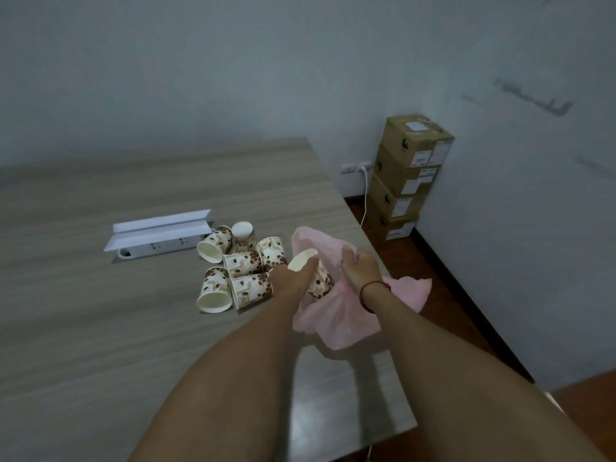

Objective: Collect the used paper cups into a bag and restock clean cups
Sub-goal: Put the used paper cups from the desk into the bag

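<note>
Several paper cups [245, 263] with a brown coffee-bean print lie tumbled in a heap on the wooden table [100, 311]. My left hand [291, 278] grips one more such cup [320, 278] and holds it tilted over a pink plastic bag [336, 318]. The bag lies crumpled at the table's right edge. My right hand [360, 270], with a red string on its wrist, pinches the bag's upper edge just right of the held cup.
A white power strip [156, 246] lies behind the heap, with a folded white card [160, 226] on it. Stacked cardboard boxes [406, 178] stand in the room corner on the floor, beside a wall socket with a white cable [365, 195].
</note>
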